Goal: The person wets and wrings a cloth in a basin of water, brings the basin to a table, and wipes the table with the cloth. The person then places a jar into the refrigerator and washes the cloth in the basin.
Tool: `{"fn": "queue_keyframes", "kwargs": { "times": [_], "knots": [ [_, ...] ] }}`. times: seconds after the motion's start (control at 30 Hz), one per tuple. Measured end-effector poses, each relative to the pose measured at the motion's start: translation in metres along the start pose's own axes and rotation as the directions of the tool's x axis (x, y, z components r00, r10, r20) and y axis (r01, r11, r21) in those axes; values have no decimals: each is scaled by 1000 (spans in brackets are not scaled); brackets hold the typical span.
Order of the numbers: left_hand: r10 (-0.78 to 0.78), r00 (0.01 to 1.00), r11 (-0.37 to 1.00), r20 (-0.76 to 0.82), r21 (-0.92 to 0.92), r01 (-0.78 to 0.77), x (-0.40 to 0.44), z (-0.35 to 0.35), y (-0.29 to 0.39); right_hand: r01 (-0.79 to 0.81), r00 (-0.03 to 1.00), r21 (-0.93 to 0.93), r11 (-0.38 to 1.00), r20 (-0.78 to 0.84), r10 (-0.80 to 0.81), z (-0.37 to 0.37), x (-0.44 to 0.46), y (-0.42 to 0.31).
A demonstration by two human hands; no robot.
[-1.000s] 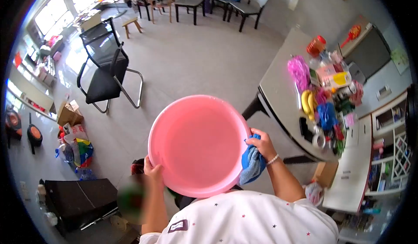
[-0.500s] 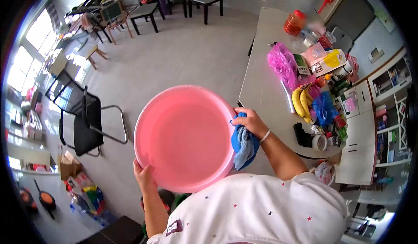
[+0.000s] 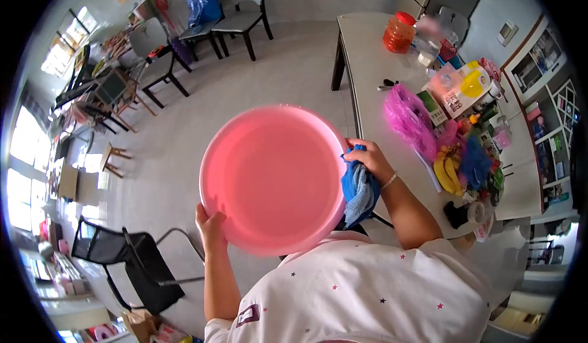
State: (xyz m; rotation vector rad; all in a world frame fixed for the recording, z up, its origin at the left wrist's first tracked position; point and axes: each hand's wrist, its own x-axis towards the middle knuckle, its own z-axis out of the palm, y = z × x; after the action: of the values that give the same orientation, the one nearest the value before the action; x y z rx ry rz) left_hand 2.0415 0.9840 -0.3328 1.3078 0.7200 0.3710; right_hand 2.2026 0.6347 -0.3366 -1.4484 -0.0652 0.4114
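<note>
A round pink plastic basin is held out before my body, its inside facing up at me. My left hand grips the rim at the lower left, thumb over the edge. On the right side, my right hand is closed on the rim together with a blue and grey cloth, which hangs down outside the basin. The fingers beneath the rim are hidden on both sides. The basin seems to hold some clear water, though this is hard to make out.
To the right stands a long table with a red-lidded jar, a pink plastic bag and bananas. A black mesh chair is at the lower left. Several chairs and a small wooden stool stand farther off on the tiled floor.
The view has moved forward and turned: the black chair now appears lower, and the far chairs and stool appear nearer. Both hands keep their hold on the basin and the cloth.
</note>
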Motion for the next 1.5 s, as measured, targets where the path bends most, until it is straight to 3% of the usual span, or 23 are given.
{"fn": "queue_keyframes", "kwargs": {
  "times": [0.17,0.27,0.3,0.33,0.47,0.57,0.7,0.77,0.87,0.97,1.07,1.17,1.3,1.37,1.43,1.5],
  "knots": [
    [-9,996,1000,87,0,9,113,71,29,34,997,54,998,-65,-30,-6,93,-32],
    [34,988,999,152,-13,-32,179,126,46,74,983,-81,994,-164,-86,-23,152,-44],
    [13,987,1000,159,20,-17,196,145,53,-2,995,-117,993,-101,-10,-36,162,-57],
    [-8,986,998,169,57,-2,215,159,61,59,991,-68,996,-115,-66,-41,182,-56],
    [-27,963,975,267,220,-33,293,232,91,45,966,2,999,-254,-43,-60,231,-73],
    [-49,909,979,414,202,-39,346,294,104,71,920,68,995,-389,-39,-78,263,-89],
    [-41,779,967,625,220,-126,438,379,89,127,809,96,987,-587,-47,-101,304,-84],
    [-71,692,964,718,229,-138,466,426,93,141,704,46,989,-707,-68,-108,312,-74],
    [-94,584,938,806,268,-220,511,499,87,96,556,165,982,-827,85,-101,330,-88],
    [-184,444,956,877,264,-125,538,559,74,109,379,126,986,-922,76,-110,339,-79],
    [-263,342,911,902,349,-221,543,613,62,192,245,190,963,-959,140,-113,343,-62],
    [-328,246,889,912,386,-246,543,656,38,240,235,287,927,-944,232,-114,342,-77],
    [-315,201,880,928,365,-304,527,696,11,122,7,240,963,-971,241,-126,338,-59],
    [-323,166,857,932,362,-366,523,709,-1,100,-15,264,959,-964,267,-131,328,-42],
    [-384,231,750,894,447,-487,496,722,27,120,-8,277,953,-960,280,-131,327,-34],
    [-272,75,903,959,282,-324,514,738,-24,166,-38,283,945,-956,292,-129,330,-36]
  ]
}}
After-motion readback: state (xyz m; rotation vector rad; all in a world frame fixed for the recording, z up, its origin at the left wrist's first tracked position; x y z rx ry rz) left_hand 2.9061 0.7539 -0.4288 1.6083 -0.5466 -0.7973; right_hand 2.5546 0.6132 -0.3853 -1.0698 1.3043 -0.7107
